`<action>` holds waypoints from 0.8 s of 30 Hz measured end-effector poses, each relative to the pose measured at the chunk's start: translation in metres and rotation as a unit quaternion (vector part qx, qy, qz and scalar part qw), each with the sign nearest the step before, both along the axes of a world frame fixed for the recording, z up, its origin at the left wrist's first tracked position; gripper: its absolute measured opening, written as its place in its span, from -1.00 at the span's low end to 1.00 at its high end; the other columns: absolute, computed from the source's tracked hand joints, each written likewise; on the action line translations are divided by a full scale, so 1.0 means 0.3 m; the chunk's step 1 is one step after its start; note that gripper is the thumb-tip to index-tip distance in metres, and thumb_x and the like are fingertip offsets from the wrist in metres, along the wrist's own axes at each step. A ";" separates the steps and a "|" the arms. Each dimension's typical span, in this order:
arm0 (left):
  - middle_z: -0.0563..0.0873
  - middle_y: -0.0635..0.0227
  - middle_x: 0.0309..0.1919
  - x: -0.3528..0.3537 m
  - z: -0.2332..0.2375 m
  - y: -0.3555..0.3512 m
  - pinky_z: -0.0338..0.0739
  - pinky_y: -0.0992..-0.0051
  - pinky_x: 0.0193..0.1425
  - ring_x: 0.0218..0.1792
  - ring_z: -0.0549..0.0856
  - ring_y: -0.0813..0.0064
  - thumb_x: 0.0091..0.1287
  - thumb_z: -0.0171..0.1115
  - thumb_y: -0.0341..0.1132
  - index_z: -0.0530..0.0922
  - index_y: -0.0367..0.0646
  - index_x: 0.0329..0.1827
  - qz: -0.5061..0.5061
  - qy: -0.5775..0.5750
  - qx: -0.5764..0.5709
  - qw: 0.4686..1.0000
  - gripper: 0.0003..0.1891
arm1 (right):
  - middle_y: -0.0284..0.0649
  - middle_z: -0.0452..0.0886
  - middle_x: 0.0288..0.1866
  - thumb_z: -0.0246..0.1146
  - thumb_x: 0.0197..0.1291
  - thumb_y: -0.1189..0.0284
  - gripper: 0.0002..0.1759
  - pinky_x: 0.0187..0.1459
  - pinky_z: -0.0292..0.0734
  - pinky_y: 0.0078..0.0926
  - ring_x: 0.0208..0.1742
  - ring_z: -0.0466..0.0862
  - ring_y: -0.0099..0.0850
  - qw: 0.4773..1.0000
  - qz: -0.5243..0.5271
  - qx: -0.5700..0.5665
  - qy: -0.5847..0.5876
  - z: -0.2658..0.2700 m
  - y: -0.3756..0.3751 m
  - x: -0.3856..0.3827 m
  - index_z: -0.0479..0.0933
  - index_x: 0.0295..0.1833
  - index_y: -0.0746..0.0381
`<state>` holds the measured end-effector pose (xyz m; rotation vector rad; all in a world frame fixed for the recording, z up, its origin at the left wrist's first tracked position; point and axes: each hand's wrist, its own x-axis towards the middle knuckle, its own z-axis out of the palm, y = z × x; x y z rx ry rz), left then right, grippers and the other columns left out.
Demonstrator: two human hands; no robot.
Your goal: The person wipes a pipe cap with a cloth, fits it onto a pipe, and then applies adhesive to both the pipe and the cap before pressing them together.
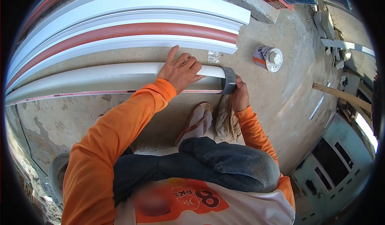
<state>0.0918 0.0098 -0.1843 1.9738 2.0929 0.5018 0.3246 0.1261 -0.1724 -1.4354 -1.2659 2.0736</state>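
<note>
A long white half-round gutter (144, 69) lies across in front of me, its hollow side facing up and a pink printed strip along its near edge. My left hand (181, 69) is bent over its far rim, thumb on the inner side, one finger raised. Around the gutter's right end sits a grey curved gutter joint (229, 81). My right hand (240, 95) grips this joint at its near right side, with some fingers hidden behind it.
Several white profiles (132, 6) and a red-brown pipe (140, 29) lie beyond the gutter. An open-topped can (267, 58) with whitish smears stands at right. A brown cloth (226, 122) lies beside my sandalled foot (197, 120). A wooden plank (341, 95) is farther right.
</note>
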 end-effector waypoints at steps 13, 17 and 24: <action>0.62 0.51 -0.19 -0.017 0.001 0.015 0.01 0.01 0.45 0.06 0.54 0.48 0.28 0.20 0.07 0.55 0.03 -0.23 0.005 -0.010 -0.003 1.000 -0.69 | -0.05 0.56 0.16 -0.13 0.44 0.02 -0.37 0.21 0.39 -0.27 0.19 0.53 -0.28 0.991 -0.026 0.014 -0.132 0.039 0.101 -0.026 0.41 0.24 0.37; 0.63 0.53 -0.18 -0.023 0.006 0.026 0.02 0.04 0.45 0.05 0.54 0.50 0.26 0.21 0.09 0.54 0.04 -0.26 0.012 -0.011 -0.011 1.000 -0.68 | -0.05 0.60 0.08 -0.06 0.46 0.05 -0.43 0.09 0.50 -0.29 0.11 0.60 -0.22 0.958 -0.015 0.214 -0.189 0.046 0.130 -0.055 0.46 0.19 0.36; 0.62 0.52 -0.19 -0.012 0.003 0.005 0.01 0.02 0.46 0.06 0.53 0.50 0.26 0.21 0.08 0.54 0.04 -0.25 0.013 -0.025 -0.010 1.000 -0.68 | -0.17 0.64 -0.14 -0.05 0.42 0.28 -0.61 0.04 0.39 -0.54 -0.09 0.55 -0.45 0.932 0.070 0.316 -0.162 -0.057 0.034 -0.097 0.58 -0.04 0.35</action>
